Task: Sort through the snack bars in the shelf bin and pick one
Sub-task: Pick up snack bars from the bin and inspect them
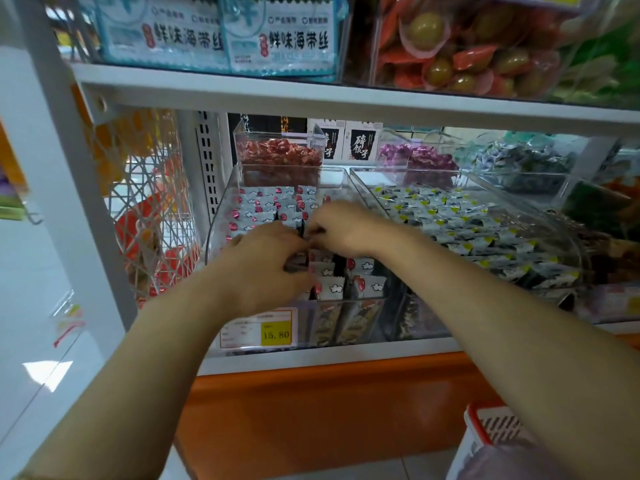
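As both dig among snack bars (329, 289), left hand (263, 268) gripping some, right hand (346, 230) curled, hold hidden

A shop: shelves (311, 95) of snack-filled clear bins (221, 216), price tag (259, 330) reading 15.80.

Shelf bin (217, 216): clear plastic, smooth, glossy, glare on walls.
Snack bars (330, 289): thin film wrappers, slight sheen, crimped ends.
Shelf board (311, 95): painted metal, smooth, satin.
Perforated upright (206, 168): coated metal.
Wire basket (152, 195): coated wire, smooth.
Price label (275, 335): paper, matt.
Base panel (311, 410): smooth, semi-gloss.
Seaweed packets (277, 43): glossy plastic film.
Shopping basket (491, 429): moulded plastic, matt.
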The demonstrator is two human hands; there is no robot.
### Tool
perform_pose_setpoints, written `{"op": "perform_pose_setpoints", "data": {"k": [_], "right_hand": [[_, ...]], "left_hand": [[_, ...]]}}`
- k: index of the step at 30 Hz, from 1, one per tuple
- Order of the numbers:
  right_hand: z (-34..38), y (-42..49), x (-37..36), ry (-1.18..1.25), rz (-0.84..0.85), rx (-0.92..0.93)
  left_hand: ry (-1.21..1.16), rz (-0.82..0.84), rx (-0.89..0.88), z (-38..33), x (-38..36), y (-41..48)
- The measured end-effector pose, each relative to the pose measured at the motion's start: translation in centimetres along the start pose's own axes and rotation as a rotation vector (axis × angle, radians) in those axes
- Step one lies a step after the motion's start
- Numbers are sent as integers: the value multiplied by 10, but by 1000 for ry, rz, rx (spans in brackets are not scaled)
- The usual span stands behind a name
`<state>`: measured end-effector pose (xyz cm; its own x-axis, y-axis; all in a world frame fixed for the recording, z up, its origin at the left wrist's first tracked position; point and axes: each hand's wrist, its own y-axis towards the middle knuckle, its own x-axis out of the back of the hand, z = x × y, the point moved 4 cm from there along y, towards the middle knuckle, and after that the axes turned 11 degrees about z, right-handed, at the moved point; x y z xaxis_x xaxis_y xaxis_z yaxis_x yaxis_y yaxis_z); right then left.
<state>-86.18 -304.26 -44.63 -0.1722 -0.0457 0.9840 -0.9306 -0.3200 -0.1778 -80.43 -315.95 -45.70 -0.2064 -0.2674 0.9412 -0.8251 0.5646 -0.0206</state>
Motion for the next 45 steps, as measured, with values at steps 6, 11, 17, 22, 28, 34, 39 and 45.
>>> {"op": "perform_pose_setpoints", "data": {"k": [6,11,17,22,28,34,39,45], "right_hand": [[-4,2,1,36,94,12],[-5,2,5,55,29,25],[-12,6,18,128,-123,20],[-18,20,22,158,-217,-26],[-18,32,12,-26,-122,-88],[-15,25,12,4,-40,-20],[-19,18,14,64,-88,-4],[-18,13,11,41,-177,16]], "left_hand": [[34,11,105,8,0,-1],[47,-1,125,11,1,1],[58,-25,169,16,4,-1],[38,-33,170,14,7,-3],[32,-31,173,14,7,-3],[34,-37,171,14,7,-3],[34,-37,165,13,5,-4],[40,-37,159,12,4,-3]]}}
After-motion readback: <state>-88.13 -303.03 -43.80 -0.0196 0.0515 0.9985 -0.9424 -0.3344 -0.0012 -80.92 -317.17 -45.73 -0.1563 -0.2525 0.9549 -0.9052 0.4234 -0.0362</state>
